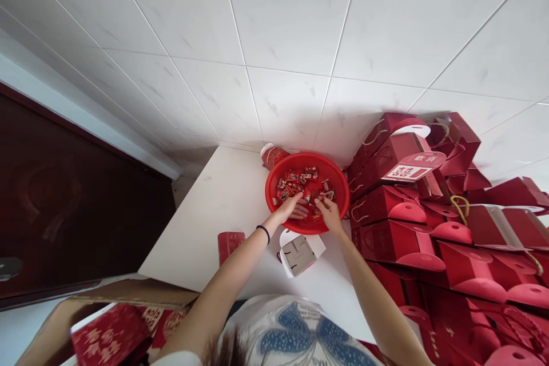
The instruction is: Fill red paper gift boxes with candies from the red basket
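Candies [300, 178] fill the red plastic basket [271, 186] at the white table's [206, 223] far edge. The left hand [293, 209], arm outstretched, lies on them with fingers stretched flat. The right hand [328, 213] just beside it curls into the sweets, its grip unclear, near the red gift boxes [386, 240] piled along the right edge.

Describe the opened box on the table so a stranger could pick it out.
Find the white table, then the round red basket on it. Just nearer the person lies the open box: flaps open, pale inside, while the boxes piled alongside are red.
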A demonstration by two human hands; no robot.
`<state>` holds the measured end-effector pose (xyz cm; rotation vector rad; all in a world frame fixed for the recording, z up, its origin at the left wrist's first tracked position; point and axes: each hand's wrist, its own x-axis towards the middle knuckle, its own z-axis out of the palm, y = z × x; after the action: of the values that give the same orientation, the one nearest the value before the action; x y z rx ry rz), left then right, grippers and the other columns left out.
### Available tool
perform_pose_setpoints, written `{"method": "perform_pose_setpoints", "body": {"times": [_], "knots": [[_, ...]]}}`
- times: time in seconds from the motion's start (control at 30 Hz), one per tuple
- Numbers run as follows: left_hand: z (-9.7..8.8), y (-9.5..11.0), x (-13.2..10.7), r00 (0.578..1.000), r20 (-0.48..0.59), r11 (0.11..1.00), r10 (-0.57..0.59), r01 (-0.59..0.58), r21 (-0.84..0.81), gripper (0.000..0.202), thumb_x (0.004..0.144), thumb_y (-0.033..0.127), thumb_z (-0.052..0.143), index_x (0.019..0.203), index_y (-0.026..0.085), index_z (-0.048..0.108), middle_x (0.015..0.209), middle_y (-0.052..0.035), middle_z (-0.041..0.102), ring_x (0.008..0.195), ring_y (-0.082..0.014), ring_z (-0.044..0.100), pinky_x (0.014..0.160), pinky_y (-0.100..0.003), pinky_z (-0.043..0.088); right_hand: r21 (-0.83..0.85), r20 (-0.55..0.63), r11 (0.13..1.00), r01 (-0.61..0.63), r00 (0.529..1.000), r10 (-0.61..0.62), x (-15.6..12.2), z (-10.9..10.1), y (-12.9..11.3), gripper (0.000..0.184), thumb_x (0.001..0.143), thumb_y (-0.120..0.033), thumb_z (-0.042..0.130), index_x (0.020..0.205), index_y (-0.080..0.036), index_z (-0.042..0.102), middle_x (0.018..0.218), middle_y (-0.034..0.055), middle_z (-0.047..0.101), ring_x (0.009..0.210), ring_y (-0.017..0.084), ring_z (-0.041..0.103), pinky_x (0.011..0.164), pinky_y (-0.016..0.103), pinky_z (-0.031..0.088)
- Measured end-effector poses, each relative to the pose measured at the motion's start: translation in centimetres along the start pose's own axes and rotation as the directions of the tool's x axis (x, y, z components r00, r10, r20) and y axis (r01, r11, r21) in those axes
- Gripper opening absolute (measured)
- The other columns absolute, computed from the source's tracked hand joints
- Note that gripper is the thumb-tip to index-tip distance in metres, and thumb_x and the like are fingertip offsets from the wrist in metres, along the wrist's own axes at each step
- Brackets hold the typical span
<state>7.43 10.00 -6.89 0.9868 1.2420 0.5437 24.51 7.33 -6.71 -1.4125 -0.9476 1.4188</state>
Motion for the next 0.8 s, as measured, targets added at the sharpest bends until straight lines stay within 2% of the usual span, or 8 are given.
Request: {"method": "perform_pose_setpoints", "body": {"times": [0.1,0.2,0.33,0.43,0.5,0.57,0.67,0.8], "knots": [[0.0,0.1,-0.2,0.998,0.011,0.971,-0.055,0.056,-0.232,0.040,0.088,0.054,0.058,0.085,0.016,0.070,0.073,-0.0097,0.074,0.068,-0.0235,0.073,0.068,-0.038,0.061,-0.214,0.158,0.950,0.227,0.968,-0.196,-1.1,0.6,0.4,0.031,0.071,-0.028,0.068,0.101,-0.021,0.075,0.122,0.0078,0.072,0.123,0.026,0.061,0.111,0.045,0.043],[-0.4,-0.2,-0.7,0.996,-0.081,0.948,-0.030,0.003,-0.318,0.024,0.075,0.027,0.073,0.096,0.016,0.072,0.081,-0.0063,0.075,0.071,-0.0203,0.072,0.072,-0.035,0.061,-0.364,0.276,0.855,0.369,0.920,-0.279,-1.5,1.0,1.1,0.053,0.068,-0.016,0.059,0.120,-0.021,0.069,0.136,0.0081,0.064,0.131,0.025,0.056,0.116,0.043,0.038],[-1.3,-0.7,-1.8,0.969,-0.242,0.951,0.055,-0.124,-0.282,0.044,0.069,0.006,0.067,0.111,0.020,0.071,0.103,-0.0045,0.076,0.095,-0.0196,0.071,0.091,-0.033,0.056,-0.506,0.125,0.821,0.265,0.964,-0.234,0.6,0.5,1.1,0.067,0.070,-0.013,0.055,0.136,-0.018,0.056,0.141,0.0107,0.060,0.131,0.023,0.055,0.114,0.039,0.040],[-2.1,-1.0,-2.6,0.927,-0.340,0.955,0.157,-0.230,-0.189,0.047,0.071,0.006,0.062,0.115,0.022,0.070,0.113,-0.0044,0.074,0.108,-0.0203,0.067,0.097,-0.033,0.053,-0.674,-0.065,0.734,0.082,0.983,-0.170,3.6,-0.2,0.0,0.063,0.074,-0.015,0.056,0.137,-0.015,0.053,0.138,0.0137,0.060,0.131,0.025,0.055,0.112,0.040,0.041],[-2.5,-1.3,-3.0,0.913,-0.363,0.957,0.187,-0.253,-0.144,0.046,0.075,0.011,0.061,0.119,0.021,0.067,0.111,-0.0050,0.073,0.106,-0.0207,0.067,0.095,-0.033,0.054,-0.721,-0.126,0.693,0.006,0.982,-0.139,5.6,-0.6,-0.6,0.060,0.075,-0.015,0.057,0.136,-0.011,0.053,0.135,0.0184,0.061,0.128,0.029,0.056,0.109,0.041,0.042],[-2.6,-1.5,-3.2,0.913,-0.359,0.957,0.192,-0.255,-0.138,0.046,0.078,0.015,0.061,0.123,0.021,0.065,0.109,-0.0051,0.073,0.104,-0.0205,0.067,0.093,-0.033,0.054,-0.734,-0.145,0.679,-0.030,0.983,-0.114,7.1,-0.8,-0.9,0.056,0.077,-0.014,0.057,0.133,-0.008,0.054,0.130,0.0220,0.063,0.124,0.031,0.059,0.105,0.041,0.045],[-2.5,-1.7,-3.4,0.920,-0.328,0.953,0.216,-0.272,-0.133,0.047,0.079,0.016,0.062,0.126,0.021,0.064,0.108,-0.0050,0.073,0.102,-0.0203,0.068,0.091,-0.033,0.055,-0.751,-0.149,0.657,-0.068,0.987,-0.067,8.1,-0.7,-0.6,0.052,0.079,-0.015,0.059,0.130,-0.011,0.057,0.118,0.0194,0.069,0.115,0.031,0.065,0.097,0.039,0.048],[-2.0,-1.6,-3.6,0.920,-0.314,0.951,0.233,-0.283,-0.123,0.049,0.079,0.013,0.061,0.127,0.021,0.063,0.109,-0.0053,0.073,0.104,-0.0202,0.068,0.092,-0.033,0.054,-0.764,-0.142,0.640,-0.083,0.989,-0.040,8.1,0.1,0.2,0.042,0.085,-0.021,0.058,0.127,-0.017,0.063,0.119,0.0182,0.068,0.122,0.031,0.061,0.101,0.042,0.045]]}}
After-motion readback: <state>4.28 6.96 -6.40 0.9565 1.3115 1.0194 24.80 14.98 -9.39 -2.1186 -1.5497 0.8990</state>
